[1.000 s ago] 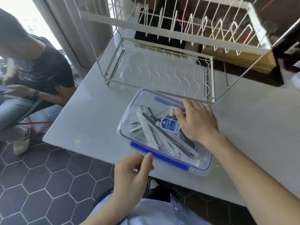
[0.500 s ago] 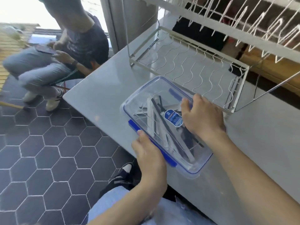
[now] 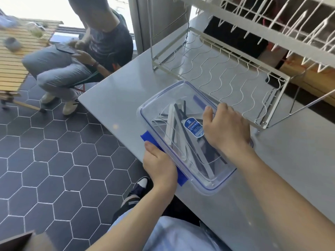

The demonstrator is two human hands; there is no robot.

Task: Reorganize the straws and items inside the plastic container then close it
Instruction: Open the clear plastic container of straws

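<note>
The clear plastic container [image 3: 183,136] sat near the front edge of the grey counter [image 3: 116,98], in the middle of the frame, just in front of a white wire dish rack [image 3: 226,69]. Its clear lid [image 3: 163,105] was already on top, and through it I could see black and white straws [image 3: 179,131] lying lengthwise, loosely crossed, under a blue label [image 3: 193,128].

My right hand [image 3: 226,129] lay on the lid at the far long side, fingers bent over the rim and pressing down. My left hand [image 3: 159,165] was at the near long side, fingers wrapped under the blue latch [image 3: 150,138], thumb on top of it. The latch stuck outward, so I judged it not yet snapped shut. A second blue latch [image 3: 199,102] showed at the far side; I could not tell whether it was fastened.

To do this step well, I would have kept the right hand pressing so the lid stayed seated all round, then rolled the near latch up and inward until it caught. No straw end seemed to poke over the rim, though the near corner was hard to read.

In the upper left, another person [image 3: 81,57] sat on a low seat over dark hexagonal floor tiles [image 3: 54,169].
</note>
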